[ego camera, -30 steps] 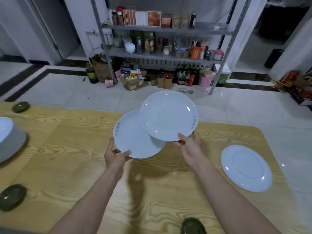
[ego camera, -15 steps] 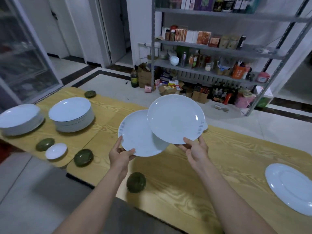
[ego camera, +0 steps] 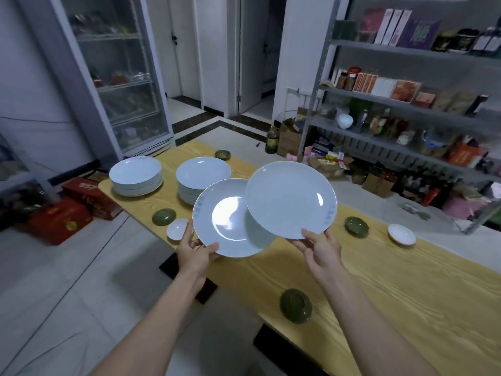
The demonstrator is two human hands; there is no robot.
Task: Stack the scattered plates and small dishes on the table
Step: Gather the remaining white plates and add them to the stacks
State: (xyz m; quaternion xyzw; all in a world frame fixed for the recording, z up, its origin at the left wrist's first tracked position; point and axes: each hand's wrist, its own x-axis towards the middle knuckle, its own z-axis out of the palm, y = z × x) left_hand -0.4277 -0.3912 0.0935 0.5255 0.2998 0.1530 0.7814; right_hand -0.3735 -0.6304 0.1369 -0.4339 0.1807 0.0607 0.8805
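My left hand [ego camera: 195, 252] grips the near rim of a white plate [ego camera: 227, 221] held in the air. My right hand [ego camera: 321, 249] pinches the rim of a second white plate [ego camera: 287, 198], which overlaps the first from the right. Two stacks of white plates stand on the yellow wooden table [ego camera: 406, 289] at its far left end: one stack [ego camera: 135, 175] near the corner, the other stack [ego camera: 200, 175] just behind the held plates. Small green dishes [ego camera: 163, 217], [ego camera: 295, 305], [ego camera: 356, 226], [ego camera: 222, 154] and small white dishes [ego camera: 177, 229], [ego camera: 401, 234] lie scattered on the table.
A metal shelf rack [ego camera: 406, 104] full of goods stands beyond the table. A glass-door fridge [ego camera: 119, 77] is at the left. Red boxes [ego camera: 67, 210] sit on the tiled floor beside the table's left end.
My view has swung left and both hands have carried the two plates toward the stacks at the table's left end. The large plate lying at the right has left the view.
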